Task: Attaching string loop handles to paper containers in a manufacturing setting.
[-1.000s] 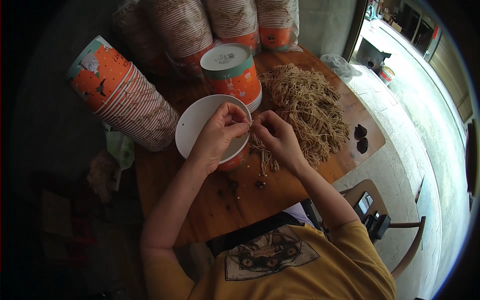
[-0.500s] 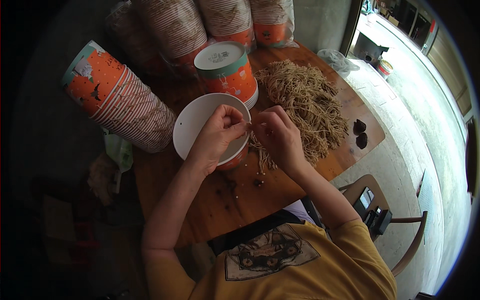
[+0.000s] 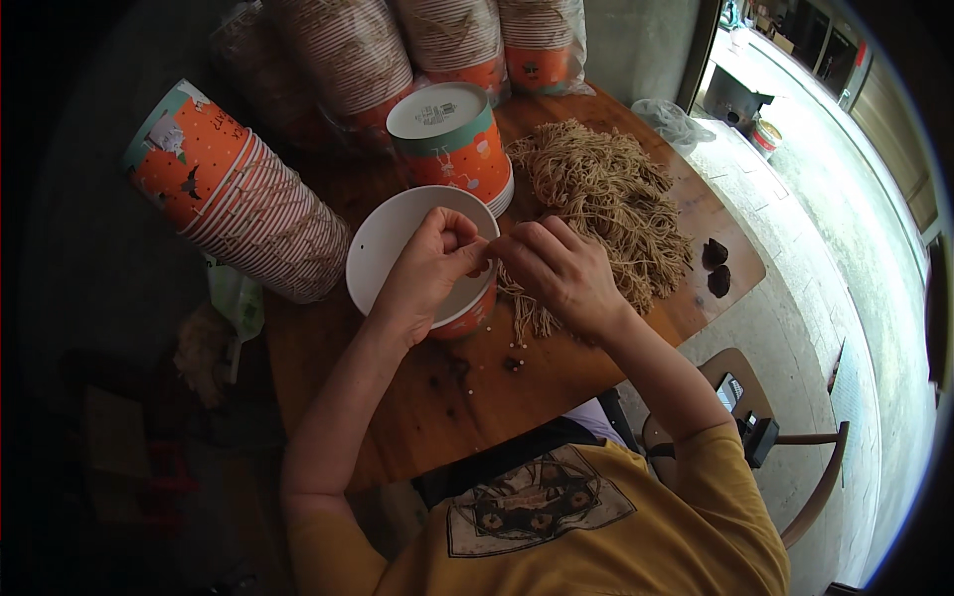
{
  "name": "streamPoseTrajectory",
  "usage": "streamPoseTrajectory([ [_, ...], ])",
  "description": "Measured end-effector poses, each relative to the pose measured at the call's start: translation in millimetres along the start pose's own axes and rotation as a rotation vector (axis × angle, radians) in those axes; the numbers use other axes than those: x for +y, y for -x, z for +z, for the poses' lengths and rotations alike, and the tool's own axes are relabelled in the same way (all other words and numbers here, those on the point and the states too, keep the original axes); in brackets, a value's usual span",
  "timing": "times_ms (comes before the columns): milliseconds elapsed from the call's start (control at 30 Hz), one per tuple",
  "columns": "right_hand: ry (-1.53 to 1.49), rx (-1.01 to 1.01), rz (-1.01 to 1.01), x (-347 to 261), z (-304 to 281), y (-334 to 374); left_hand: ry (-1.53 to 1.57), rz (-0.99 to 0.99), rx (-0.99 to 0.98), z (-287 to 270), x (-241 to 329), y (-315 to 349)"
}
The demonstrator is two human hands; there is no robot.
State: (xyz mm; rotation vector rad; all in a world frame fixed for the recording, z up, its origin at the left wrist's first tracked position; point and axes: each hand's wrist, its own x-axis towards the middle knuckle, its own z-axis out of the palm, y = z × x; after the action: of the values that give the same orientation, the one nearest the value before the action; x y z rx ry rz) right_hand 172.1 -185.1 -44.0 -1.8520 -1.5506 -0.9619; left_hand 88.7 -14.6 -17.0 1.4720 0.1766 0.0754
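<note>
A paper bucket [image 3: 383, 233], white inside and orange outside, stands open-side up on the wooden table with a small dark hole in its wall. My left hand [image 3: 437, 263] is over its mouth, closed in a pinch. Just right of it, at the rim, my right hand [image 3: 561, 263] is also pinched, its fingertips meeting those of the left. Whatever the fingertips hold is too small to make out. Beside my right hand lies a heap of tan cords [image 3: 606, 189], some strands trailing under that hand.
Behind the bucket stands an upside-down bucket stack [image 3: 452, 159]. A long nested stack [image 3: 248, 199] leans at the left; plastic-wrapped stacks [image 3: 343, 50] line the back. Tiny white beads [image 3: 517, 345] and two dark lumps [image 3: 716, 268] lie on the table. A chair [image 3: 760, 397] stands right.
My right hand has turned over so its back and knuckles show more, with its fingertips still at the left hand's. The left hand has hardly moved.
</note>
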Motion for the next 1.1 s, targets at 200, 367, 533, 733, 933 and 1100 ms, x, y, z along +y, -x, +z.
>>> streamPoseTrajectory([
  [200,0.013,-0.062,-0.046,3.1,-5.6,-6.0,0.004,0.001,0.001,-0.4,-0.2,-0.8],
  [367,-0.101,-0.061,0.073,1.7,1.2,-15.1,-0.052,0.016,0.036,5.7,2.1,-0.4],
  [533,-0.407,-0.158,0.429,0.7,1.6,-19.2,-0.106,0.023,0.056,7.0,0.3,-0.2],
  [733,-1.086,-0.257,0.889,5.5,-3.2,-14.3,-0.072,0.021,0.037,1.6,-0.6,-1.3],
  [933,-0.596,-0.126,0.589,-6.1,-4.0,-14.1,-0.082,0.039,0.032,2.6,-0.9,-2.9],
  [1100,-0.786,-0.226,0.722,1.8,-0.2,-14.3,-0.161,0.090,0.049,4.8,-2.8,-3.2],
])
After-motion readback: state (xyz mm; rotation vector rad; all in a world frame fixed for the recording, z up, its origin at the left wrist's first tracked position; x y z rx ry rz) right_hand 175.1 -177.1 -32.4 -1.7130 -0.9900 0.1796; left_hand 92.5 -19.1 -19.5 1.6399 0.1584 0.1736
